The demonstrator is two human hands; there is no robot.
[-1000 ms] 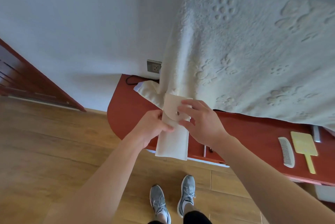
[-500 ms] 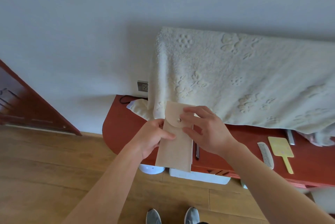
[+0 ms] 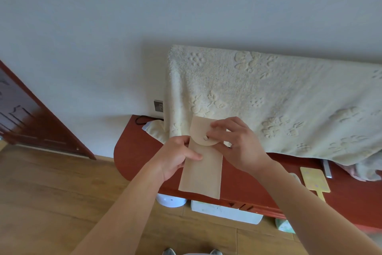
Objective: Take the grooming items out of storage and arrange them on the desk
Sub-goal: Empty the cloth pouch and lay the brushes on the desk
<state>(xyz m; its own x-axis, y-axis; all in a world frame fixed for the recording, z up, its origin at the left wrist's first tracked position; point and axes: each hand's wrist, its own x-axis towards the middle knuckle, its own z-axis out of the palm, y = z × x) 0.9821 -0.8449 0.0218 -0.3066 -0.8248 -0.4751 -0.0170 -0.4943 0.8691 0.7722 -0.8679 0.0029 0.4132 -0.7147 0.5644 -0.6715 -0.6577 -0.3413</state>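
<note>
I hold a long beige pouch [image 3: 201,172] upright above the red-brown desk [image 3: 132,155]. My left hand [image 3: 175,157] grips its left edge, thumb across the front. My right hand [image 3: 233,143] pinches the rounded flap near its small snap button. A yellow hand mirror [image 3: 314,182] lies on the desk at the right. Beside it a white comb [image 3: 294,176] shows only partly, behind my right forearm.
A cream blanket [image 3: 268,101] with paw prints drapes over something at the back of the desk. A wall socket [image 3: 158,105] with a black cord sits behind the desk's left end. White containers [image 3: 225,212] stand on the wooden floor under the desk. A dark red door [image 3: 31,122] is at the left.
The view has tilted upward, so my shoes have nearly left the frame. My right fingers have moved onto the pouch flap at the snap. Both hands keep hold of the pouch.
</note>
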